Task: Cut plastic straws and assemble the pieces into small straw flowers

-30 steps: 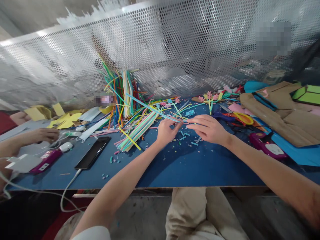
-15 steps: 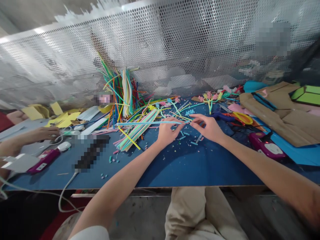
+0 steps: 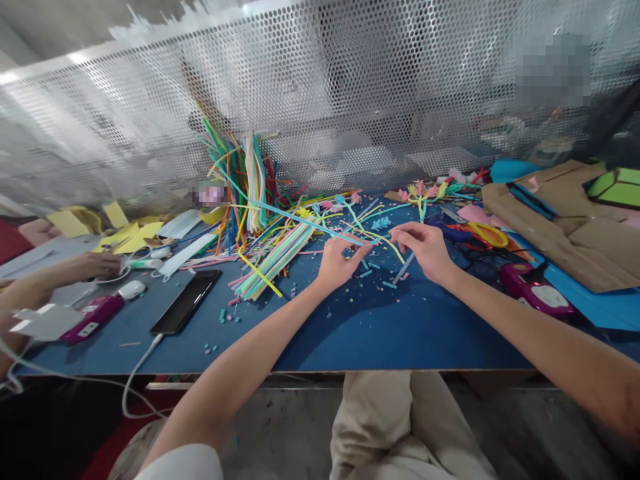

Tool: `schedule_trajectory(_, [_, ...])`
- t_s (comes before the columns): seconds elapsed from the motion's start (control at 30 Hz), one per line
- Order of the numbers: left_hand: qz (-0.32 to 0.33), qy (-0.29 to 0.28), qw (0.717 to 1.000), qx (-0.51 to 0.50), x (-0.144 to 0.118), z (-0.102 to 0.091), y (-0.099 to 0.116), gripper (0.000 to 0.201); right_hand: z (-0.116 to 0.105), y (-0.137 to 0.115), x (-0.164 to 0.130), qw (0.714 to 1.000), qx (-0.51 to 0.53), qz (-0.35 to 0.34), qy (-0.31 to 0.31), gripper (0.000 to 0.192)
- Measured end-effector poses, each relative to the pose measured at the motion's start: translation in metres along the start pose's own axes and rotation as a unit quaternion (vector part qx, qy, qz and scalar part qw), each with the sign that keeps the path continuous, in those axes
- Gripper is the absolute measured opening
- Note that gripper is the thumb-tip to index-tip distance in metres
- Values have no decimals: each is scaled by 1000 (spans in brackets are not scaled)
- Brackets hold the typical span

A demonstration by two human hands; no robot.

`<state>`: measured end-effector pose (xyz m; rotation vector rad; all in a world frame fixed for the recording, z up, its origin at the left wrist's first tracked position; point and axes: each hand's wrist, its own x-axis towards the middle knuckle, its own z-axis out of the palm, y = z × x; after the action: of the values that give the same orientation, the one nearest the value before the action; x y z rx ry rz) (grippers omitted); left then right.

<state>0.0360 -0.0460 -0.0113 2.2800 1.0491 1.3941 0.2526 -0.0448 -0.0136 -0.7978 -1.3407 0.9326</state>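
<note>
Blue straw (image 3: 300, 219) pinched, left hand (image 3: 336, 261), table edge (image 3: 350, 369) near

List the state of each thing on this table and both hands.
Left hand: pinching a light blue straw.
Right hand: fingers closed on a yellow straw.
Phone: screen dark, cable plugged in.
Straw pile: lying loose.
Scissors: lying flat, untouched.

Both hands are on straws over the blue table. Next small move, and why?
Probably bring the right hand closer to the left hand, so both pinch the light blue straw. The left hand pinches one end of it, its long free end slants up over the straw pile, and the right hand pinches a yellow straw beside it.
</note>
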Motion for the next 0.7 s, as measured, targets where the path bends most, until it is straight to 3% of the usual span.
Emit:
schedule_trajectory(0.17, [-32, 20, 999, 11, 2, -2, -4, 23, -15, -10, 18, 992, 65, 12, 111, 11])
schedule_trajectory(0.37, [-29, 32, 999, 15, 4, -5, -9, 24, -59, -31, 46, 962, 111, -27, 248, 13])
schedule_trajectory(0.53, [-24, 26, 999, 24, 5, -6, -12, 27, -94, -33, 60, 950, 109, -21, 291, 20])
schedule_trajectory(0.7, [-27, 32, 999, 32, 5, -8, -16, 29, -106, -27, 64, 948, 94, -24, 303, 24])
